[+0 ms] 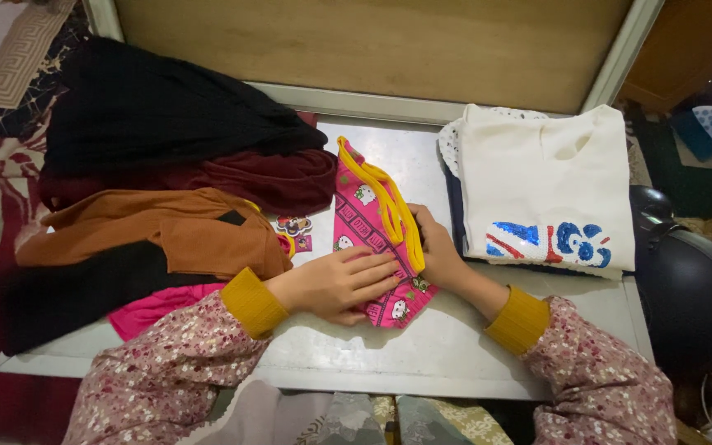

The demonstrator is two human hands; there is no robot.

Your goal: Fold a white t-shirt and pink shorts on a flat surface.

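Pink garment (370, 239), one; two hands (339, 283) pressing it flat

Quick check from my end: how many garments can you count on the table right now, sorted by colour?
Pink: 2, the small pink garment with yellow trim under the left hand and right hand, and a plain pink piece
Black: 2
Maroon: 1
Brown: 1
White: 1 top
Total: 7; more may lie hidden underneath.

We're looking straight down from head height, close over the white tabletop (455, 346); our own sleeves enter from the frame's bottom, wooden board (372, 45) along the top.
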